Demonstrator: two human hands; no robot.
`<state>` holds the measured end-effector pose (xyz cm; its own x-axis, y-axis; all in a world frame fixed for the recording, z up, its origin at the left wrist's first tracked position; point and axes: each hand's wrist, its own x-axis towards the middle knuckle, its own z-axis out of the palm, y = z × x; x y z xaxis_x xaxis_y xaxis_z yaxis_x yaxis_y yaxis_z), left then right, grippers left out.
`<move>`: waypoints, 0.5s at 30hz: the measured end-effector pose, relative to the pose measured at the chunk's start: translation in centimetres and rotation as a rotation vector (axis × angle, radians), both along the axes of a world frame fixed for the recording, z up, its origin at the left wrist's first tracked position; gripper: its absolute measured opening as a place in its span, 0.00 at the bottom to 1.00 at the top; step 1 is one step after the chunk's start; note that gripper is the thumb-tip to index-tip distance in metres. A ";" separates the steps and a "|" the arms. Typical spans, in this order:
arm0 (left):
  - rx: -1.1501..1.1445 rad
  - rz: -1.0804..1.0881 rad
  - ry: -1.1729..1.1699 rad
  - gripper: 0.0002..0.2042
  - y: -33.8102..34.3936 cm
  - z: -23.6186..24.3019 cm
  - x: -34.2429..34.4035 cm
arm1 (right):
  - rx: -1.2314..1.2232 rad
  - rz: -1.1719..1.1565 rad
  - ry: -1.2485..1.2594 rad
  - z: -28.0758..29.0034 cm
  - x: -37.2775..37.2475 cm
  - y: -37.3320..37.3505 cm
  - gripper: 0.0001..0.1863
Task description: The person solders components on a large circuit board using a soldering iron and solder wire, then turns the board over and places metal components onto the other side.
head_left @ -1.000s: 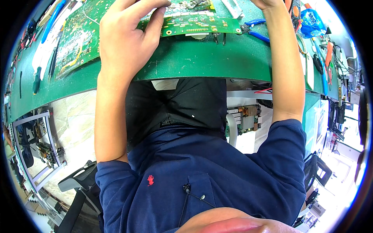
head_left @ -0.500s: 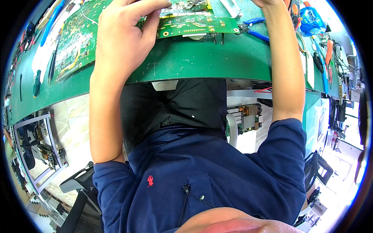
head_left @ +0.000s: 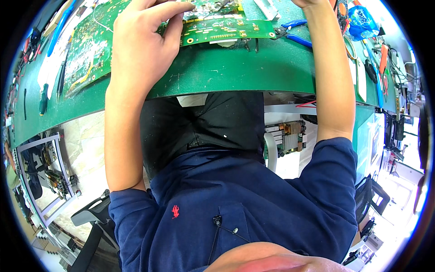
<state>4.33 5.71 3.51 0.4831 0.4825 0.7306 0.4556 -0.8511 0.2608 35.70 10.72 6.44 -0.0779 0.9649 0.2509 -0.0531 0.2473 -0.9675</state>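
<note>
My left hand rests over the green circuit boards, its index finger stretched toward a populated area and its thumb bent below, apart from the fingertip; its other fingertips are partly hidden. Beneath it lie a large board and a narrower board strip. At the top edge my right hand is mostly cut off, so whatever its fingers hold is unseen. Near it are blue-handled pliers, lying at the strip's right end, and a silver metal channel. A small metal part sits on the upper board.
The green bench has screwdrivers and loose tools on the left. On the right are a blue plastic package, orange-handled tools and cables. A framed metal rack, chair and more boards show below bench level.
My left hand and forearm have shifted slightly left, mostly in the first half second. The narrow board strip appears slightly shifted. My right arm has barely moved.
</note>
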 end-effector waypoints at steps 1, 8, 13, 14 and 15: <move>0.000 0.000 -0.001 0.09 -0.1 0.0 0.0 | 0.001 0.010 0.002 0.0 0.0 0.0 0.09; -0.022 0.019 -0.006 0.09 -0.2 0.1 0.1 | -0.004 -0.006 0.002 0.1 -0.2 -0.1 0.09; 0.020 0.048 -0.076 0.09 -0.6 0.2 -0.3 | -0.016 -0.041 0.014 0.1 0.1 -0.1 0.09; 0.051 0.048 -0.097 0.09 -0.6 0.1 -0.5 | -0.019 -0.043 0.012 0.1 0.1 -0.1 0.09; 0.046 0.069 -0.121 0.09 -0.7 -0.1 -0.8 | -0.022 -0.046 0.009 0.3 0.0 -0.2 0.09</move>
<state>3.56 4.96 3.37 0.3568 0.4764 0.8036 0.4807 -0.8312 0.2793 35.71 10.50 6.69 -0.0312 0.9726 0.2302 -0.0511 0.2285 -0.9722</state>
